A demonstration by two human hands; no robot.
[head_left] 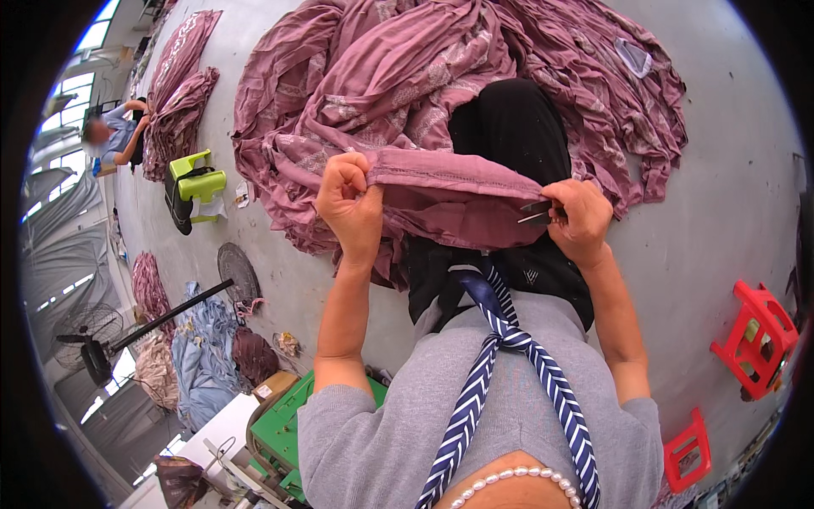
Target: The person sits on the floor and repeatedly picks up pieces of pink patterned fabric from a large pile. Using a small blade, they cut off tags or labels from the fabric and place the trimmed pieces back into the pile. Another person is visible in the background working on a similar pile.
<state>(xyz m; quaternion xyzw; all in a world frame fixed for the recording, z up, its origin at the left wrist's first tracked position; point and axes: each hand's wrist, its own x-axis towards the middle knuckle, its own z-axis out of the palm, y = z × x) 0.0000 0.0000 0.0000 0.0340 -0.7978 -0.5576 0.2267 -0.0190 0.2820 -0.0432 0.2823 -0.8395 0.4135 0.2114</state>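
Our left hand (349, 202) pinches the mauve fabric (449, 174) hem; right hand (579, 219) grips small snips (536, 212) at it.

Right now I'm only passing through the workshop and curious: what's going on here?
A seated person stretches the hemmed edge of a mauve fabric between both hands. The left hand grips it in a fist; the right hand pinches the edge together with small dark snips. More fabric lies heaped on the floor ahead.
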